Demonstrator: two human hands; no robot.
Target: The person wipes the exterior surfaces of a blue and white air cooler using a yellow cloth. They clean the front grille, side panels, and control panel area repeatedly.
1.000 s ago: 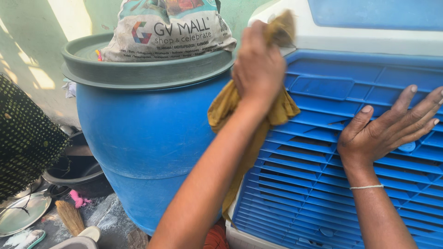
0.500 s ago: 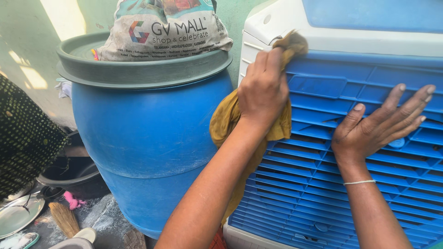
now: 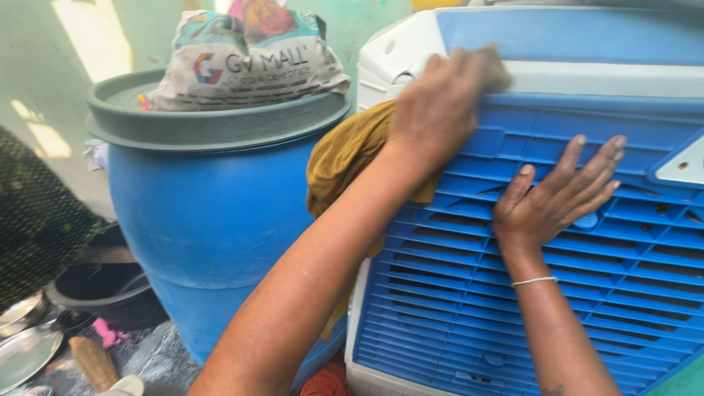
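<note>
left hand, clamped on yellow cloth, moved up the blue grille; right hand flat, open. risk: cloth snagging slats.

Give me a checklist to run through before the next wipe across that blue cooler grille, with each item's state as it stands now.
1. Cloth in hand: left hand grips the mustard-yellow cloth against the grille's top edge. Ok.
2. Cooler braced: right hand lies flat, fingers spread, on the blue grille. Ok.
3. Loose cloth end: it hangs between the cooler and the blue drum; whether it catches on anything, cannot tell.
4. Bag on the drum lid: rests close beside the working arm. Cannot tell whether it is steady.
5. Grille slats clean: dirt too fine to see. Cannot tell.
</note>
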